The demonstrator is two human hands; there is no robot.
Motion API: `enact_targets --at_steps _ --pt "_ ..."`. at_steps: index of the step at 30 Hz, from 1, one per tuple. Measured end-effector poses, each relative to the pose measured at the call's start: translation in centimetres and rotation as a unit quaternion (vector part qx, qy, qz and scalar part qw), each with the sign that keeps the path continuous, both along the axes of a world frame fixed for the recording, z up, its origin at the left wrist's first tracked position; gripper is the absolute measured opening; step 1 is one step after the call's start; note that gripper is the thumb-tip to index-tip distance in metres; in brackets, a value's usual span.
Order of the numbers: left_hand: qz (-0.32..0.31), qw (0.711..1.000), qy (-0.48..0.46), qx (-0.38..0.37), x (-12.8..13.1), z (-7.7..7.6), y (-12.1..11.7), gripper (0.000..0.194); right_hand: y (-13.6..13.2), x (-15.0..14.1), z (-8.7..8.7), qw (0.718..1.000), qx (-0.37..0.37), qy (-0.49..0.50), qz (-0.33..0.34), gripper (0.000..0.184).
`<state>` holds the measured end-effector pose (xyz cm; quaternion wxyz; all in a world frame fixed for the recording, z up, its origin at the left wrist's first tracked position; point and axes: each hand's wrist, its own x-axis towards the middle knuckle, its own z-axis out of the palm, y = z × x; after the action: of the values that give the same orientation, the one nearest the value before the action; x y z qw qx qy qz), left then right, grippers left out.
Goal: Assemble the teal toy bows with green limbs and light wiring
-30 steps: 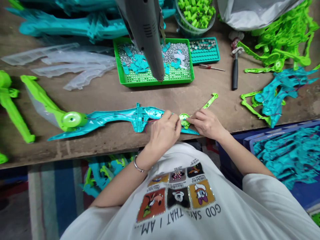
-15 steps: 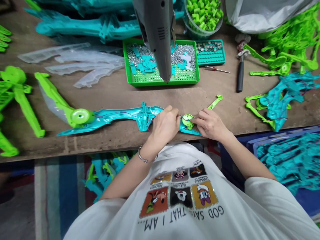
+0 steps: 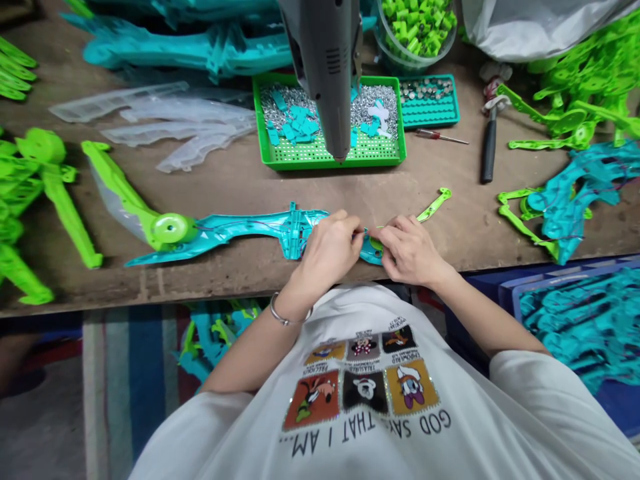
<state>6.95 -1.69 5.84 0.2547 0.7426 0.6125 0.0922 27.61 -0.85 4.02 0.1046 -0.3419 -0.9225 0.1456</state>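
A long teal plastic toy-bow half (image 3: 240,230) lies along the table's front edge, with a green limb and wheel (image 3: 170,229) at its left end. My left hand (image 3: 327,253) rests curled on the teal part's right section, fingers pinched. My right hand (image 3: 410,250) is closed over a small green round piece (image 3: 376,245) with a thin green arm (image 3: 434,205) running up and right. The fingertips of both hands meet over that piece, which is mostly hidden.
A grey powered screwdriver (image 3: 327,67) hangs over a green tray (image 3: 330,157) of screws and teal bits. Behind are a small teal tray (image 3: 430,100), a tub of green pieces (image 3: 415,30), a hammer (image 3: 489,147), a small screwdriver (image 3: 440,137), clear covers (image 3: 165,127), and green and teal part piles.
My right hand has closed in over the green round piece, which was plainly showing before and is now mostly covered. The view has drifted slightly, so the table contents sit a little to the right.
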Motion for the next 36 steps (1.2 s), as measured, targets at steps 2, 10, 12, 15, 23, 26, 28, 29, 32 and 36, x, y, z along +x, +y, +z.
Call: enact_targets --at_steps 2,10,12,15,23,26,28,29,32,36 --pt "-0.003 1.000 -0.030 -0.002 -0.7 0.4 0.0 0.016 0.0 -0.1 0.0 1.000 0.000 -0.005 0.002 0.045" --pt "0.003 1.000 -0.004 0.009 -2.5 1.4 1.2 0.018 0.1 -0.6 -0.3 1.000 -0.005 -0.017 -0.003 0.041" --pt "-0.010 1.000 0.000 -0.015 -2.6 1.7 1.7 0.018 0.2 -0.7 -0.4 1.000 -0.003 -0.013 -0.005 0.041" --pt "-0.037 0.998 0.007 -0.050 -2.7 2.0 2.5 0.018 0.3 -0.7 -0.5 1.000 -0.007 -0.004 -0.008 0.040" --pt "-0.068 0.995 0.046 -0.059 -2.5 1.6 4.0 0.017 0.5 -0.9 -0.5 1.000 -0.018 0.001 -0.006 0.038" --pt "-0.072 0.992 0.073 -0.078 -1.9 1.7 4.7 0.017 0.5 -0.8 -0.5 1.000 -0.021 0.001 -0.002 0.040" --pt "-0.082 0.987 0.099 -0.096 -1.3 2.0 5.2 0.018 0.5 -0.8 -0.5 1.000 -0.020 0.003 0.001 0.041" --pt "-0.086 0.984 0.113 -0.104 -1.0 2.1 5.3 0.018 0.4 -0.7 -0.5 1.000 -0.020 0.002 0.003 0.041" --pt "-0.086 0.978 0.147 -0.118 -0.2 2.6 5.6 0.019 0.4 -0.7 -0.6 1.000 -0.023 -0.001 0.004 0.042" --pt "-0.075 0.978 0.157 -0.113 0.0 2.6 5.6 0.018 0.4 -0.9 -0.4 1.000 -0.008 -0.015 0.003 0.042"
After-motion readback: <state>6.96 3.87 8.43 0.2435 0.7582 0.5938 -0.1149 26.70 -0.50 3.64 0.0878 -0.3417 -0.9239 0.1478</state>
